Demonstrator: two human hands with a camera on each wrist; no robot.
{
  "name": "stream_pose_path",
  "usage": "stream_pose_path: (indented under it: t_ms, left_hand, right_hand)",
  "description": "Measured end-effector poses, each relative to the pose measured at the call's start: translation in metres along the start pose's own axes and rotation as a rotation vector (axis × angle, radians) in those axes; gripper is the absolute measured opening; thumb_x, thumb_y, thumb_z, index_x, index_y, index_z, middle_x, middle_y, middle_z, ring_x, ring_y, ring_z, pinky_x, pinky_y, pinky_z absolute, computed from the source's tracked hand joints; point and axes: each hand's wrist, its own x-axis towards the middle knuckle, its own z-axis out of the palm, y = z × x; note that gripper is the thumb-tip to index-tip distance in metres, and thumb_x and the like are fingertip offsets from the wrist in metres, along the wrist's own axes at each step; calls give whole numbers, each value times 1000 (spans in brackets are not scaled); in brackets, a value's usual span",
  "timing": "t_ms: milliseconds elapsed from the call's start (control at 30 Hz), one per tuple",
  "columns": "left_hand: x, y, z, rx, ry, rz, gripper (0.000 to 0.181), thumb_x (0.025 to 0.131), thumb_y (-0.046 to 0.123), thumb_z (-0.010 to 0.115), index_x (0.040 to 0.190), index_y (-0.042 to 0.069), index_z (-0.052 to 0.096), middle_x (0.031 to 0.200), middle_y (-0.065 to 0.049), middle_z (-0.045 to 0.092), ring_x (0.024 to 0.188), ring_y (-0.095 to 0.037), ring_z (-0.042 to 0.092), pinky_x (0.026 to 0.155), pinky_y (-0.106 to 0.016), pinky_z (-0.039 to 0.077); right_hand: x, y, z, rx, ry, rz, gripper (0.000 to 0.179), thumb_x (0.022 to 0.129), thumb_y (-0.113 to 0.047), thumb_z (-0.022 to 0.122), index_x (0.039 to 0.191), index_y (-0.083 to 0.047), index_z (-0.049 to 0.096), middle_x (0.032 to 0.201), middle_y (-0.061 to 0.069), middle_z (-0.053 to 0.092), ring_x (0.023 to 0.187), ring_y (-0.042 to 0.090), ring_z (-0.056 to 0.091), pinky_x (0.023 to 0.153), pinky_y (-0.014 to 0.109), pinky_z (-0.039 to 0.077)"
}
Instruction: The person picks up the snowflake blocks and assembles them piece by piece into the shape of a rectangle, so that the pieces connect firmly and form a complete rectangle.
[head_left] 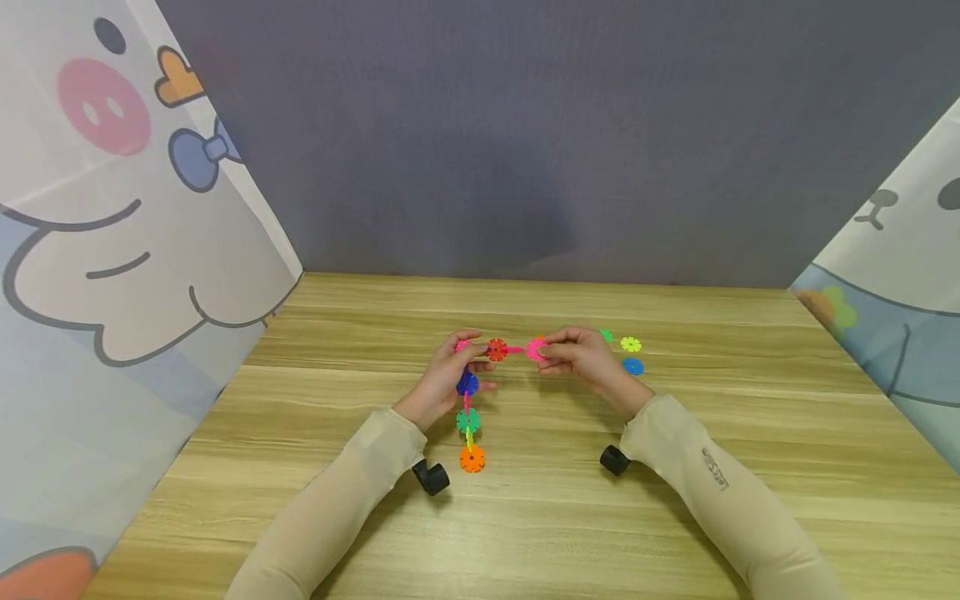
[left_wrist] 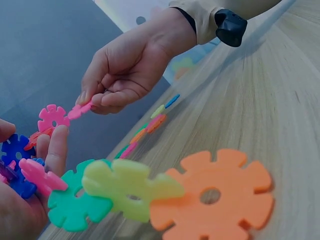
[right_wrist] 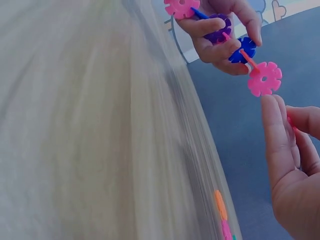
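A chain of slotted plastic snowflake discs runs from hand to hand. My left hand [head_left: 441, 379] grips it near a blue disc [head_left: 468, 384], and in the head view one end hangs toward me: a green disc [head_left: 468, 421], a yellow disc [left_wrist: 120, 182] and, last, an orange disc [head_left: 472, 459]. Right of the left fingers come a red disc [head_left: 497, 349] and an edge-on pink disc [left_wrist: 52, 117]. Between thumb and fingers my right hand [head_left: 592, 360] pinches another pink disc [head_left: 535, 349] against that edge-on one. Whether their slots are joined is too small to tell.
Loose discs lie on the wooden table [head_left: 555, 517] by the right hand, among them a yellow-green disc [head_left: 631, 344], a blue disc [head_left: 633, 367] and a green disc [head_left: 606, 336]. A grey panel [head_left: 525, 150] stands behind the table.
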Motion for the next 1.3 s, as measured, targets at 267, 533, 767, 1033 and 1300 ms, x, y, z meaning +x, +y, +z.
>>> stream_pose_path:
  t_ms: [267,533,767,1033,1300]
  left_hand:
    - [0,0,1,6,5,6,47,102,7,52,143,-2,31,100,-5,55,75,-16,62,63,-35,60]
    - [0,-1,2,14,-8,10,51,102,9,51,146,-3,28,100,-5,56,76,-16,62,64,-36,60]
    - [1,-2,3,20,-3,8,47,103,11,51,144,-2,31,97,-4,58,76,-15,63,65,-36,60]
    - [3,-2,5,18,7,9,44,103,11,50,142,-2,32,95,-5,58,74,-15,62,64,-38,60]
    - [4,-2,5,10,9,13,46,102,8,50,143,-3,30,93,-3,58,72,-13,62,61,-36,60]
  right_hand:
    - [-2,-1,3,40,-10,30,12,95,12,53,98,3,61,80,9,68,69,16,71,71,32,60]
    - [1,1,7,63,-10,55,10,95,11,54,100,3,59,83,11,66,69,17,71,73,33,60]
    - [3,1,9,94,9,54,13,96,12,53,99,3,60,82,11,68,70,18,72,72,34,60]
    - [1,1,12,103,27,25,16,96,12,55,96,0,65,83,10,70,71,20,73,72,35,60]
    - [1,3,13,105,25,27,18,95,12,54,94,-1,67,82,10,70,71,19,73,73,34,60]
